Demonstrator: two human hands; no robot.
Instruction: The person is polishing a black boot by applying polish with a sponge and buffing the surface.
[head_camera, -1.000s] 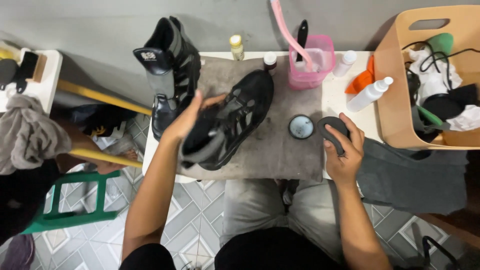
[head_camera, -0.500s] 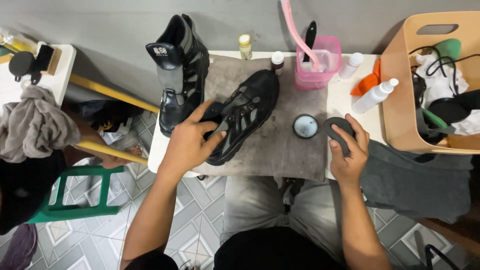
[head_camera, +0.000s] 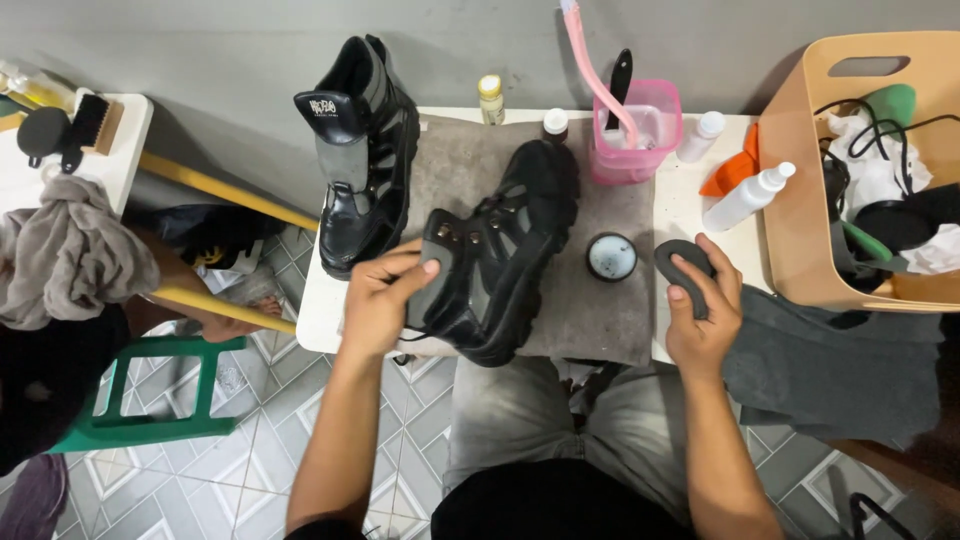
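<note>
step: we judge this as shoe-care work, boot (head_camera: 505, 250) steadied for polishing; pad not yet on the leather.
left hand (head_camera: 385, 300): fingers curled round the boot's ankle/heel end, thumb on the side panel, clamping it on its side.
right hand (head_camera: 700, 315): closed over a dark oval pad (head_camera: 682, 262), fingers wrapped on top; its front end sticks out past the fingertips.
boot: black, chunky sole, lying on a grey mat (head_camera: 590, 320) mid surface (head_camera: 680, 200), toe pointing away from us. Touching left hand, well apart from right.
tin (head_camera: 611, 256): small round, open, pale inside; sits between boot and pad, just beside both.
2nd boot (head_camera: 362, 160): upright at the surface's far-left edge, near left hand but not touched.
other bits: pink tub (head_camera: 640, 135) w/ brushes at the back, white spray bottle (head_camera: 745, 198) right of it, tan basket (head_camera: 800, 200) of cloths far right.
next move calls for: prob. loading the pad at the tin, then carrying it left across to the boot's upper; left hand must keep the boot from rolling, and we'd want a light touch so polish doesn't smear the sole.
can't tell: whether the pad already carries polish.
</note>
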